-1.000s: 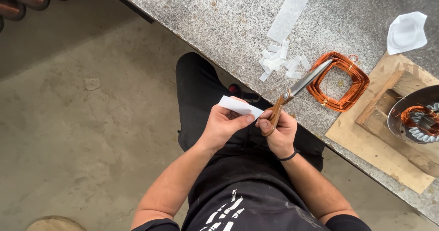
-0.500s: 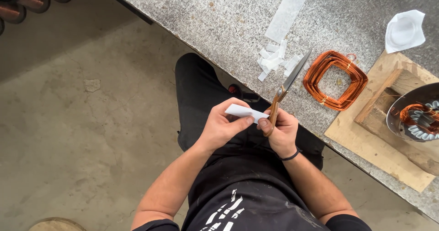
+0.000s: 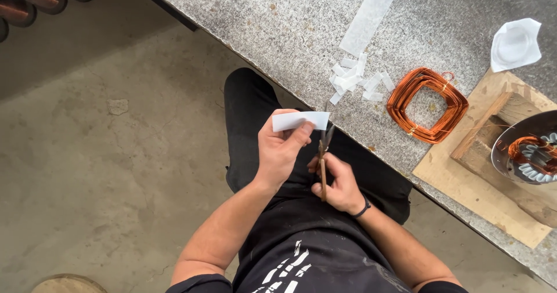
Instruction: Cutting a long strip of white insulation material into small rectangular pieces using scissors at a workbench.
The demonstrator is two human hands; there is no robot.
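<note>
Left hand [image 3: 280, 148]: pinches 1 white paper strip [image 3: 300, 120] above the lap, beside the tabletop [image 3: 278, 32]. Right hand [image 3: 339, 183]: grips scissors [image 3: 323, 154], blades at strip's end. Advised: keep strip taut, cut square.

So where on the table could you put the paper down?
Bare stone lies left of the long white strip, and between that strip and the white cup-like piece. It is crowded around the paper scraps, copper coil and wooden board.

Black printed shirt, black trousers, dark band on right wrist.
</note>
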